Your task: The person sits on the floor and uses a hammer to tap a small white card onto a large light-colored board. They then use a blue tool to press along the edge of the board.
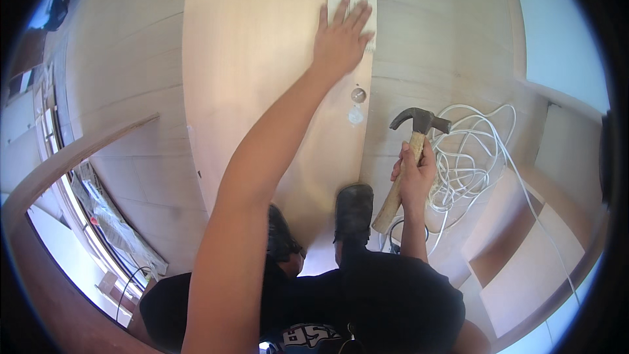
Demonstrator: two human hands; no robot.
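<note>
My left hand lies flat on a pale sheet with rows of print, like the back of sandpaper. Its fingers are spread, and the sheet rests at the right edge of a light wooden door panel. Just nearer than that hand, a round hole and a whitish patch show in the panel. To the right of the panel, my right hand is closed around the wooden handle of a claw hammer. The dark head points up and away from me, clear of the panel.
A tangled white cable lies on the floor right of the hammer. My dark shoes are at the panel's near end. Curved-looking wooden pieces stand at lower right; a wooden frame edge and a plastic-wrapped bundle are at left.
</note>
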